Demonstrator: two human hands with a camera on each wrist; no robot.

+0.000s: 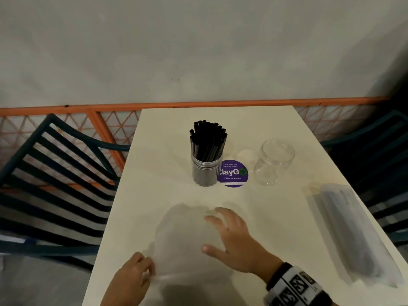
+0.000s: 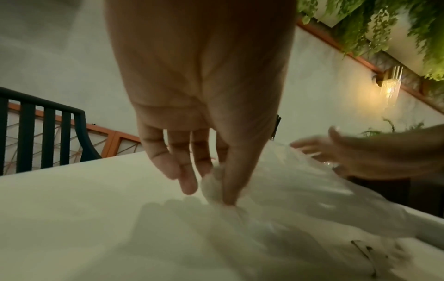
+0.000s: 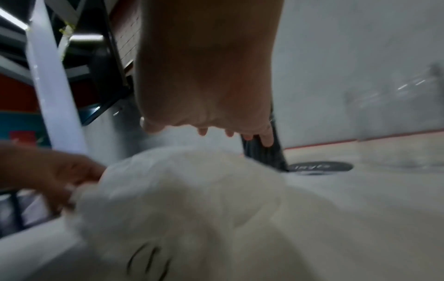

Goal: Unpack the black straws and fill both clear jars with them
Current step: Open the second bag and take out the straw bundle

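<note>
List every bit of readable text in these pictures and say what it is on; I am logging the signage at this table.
"Let's keep our pantries clean." on the round purple sticker on the table.
"ClayGo" on that sticker; the jar of straws hides part of the first letter.
"Clean as you go" on that sticker.
Black-and-white wristband: coded patterns, not readable.
Dark marks on the white plastic bag: too blurred to read.

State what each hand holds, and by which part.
The left hand pinches the thin white plastic bag at its left edge. The right hand holds nothing, fingers spread over it.
</note>
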